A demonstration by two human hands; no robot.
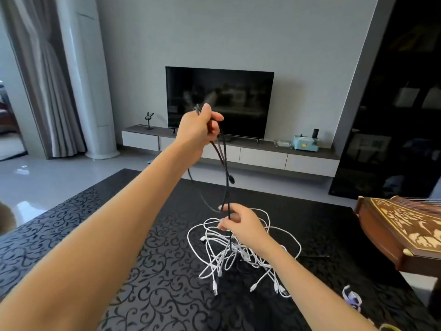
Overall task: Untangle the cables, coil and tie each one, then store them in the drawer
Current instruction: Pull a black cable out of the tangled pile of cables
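So on my feed the near half is mostly a black table (143, 271) with a swirly vine pattern. At its right edge sits a brown wooden zither-type instrument (405, 228) with pale inlay. Far wall has a dark TV (219, 101) on a low floating console (262, 158), with a little bunny-eared figure (149, 120) at the left end. Toward the right end there's a light blue gadget (305, 142) and a black cylinder (315, 133) just behind it. Far left is a grey curtain (45, 75) beside a tall white column (88, 80), and a dark glass cabinet (393, 103) fills the right.
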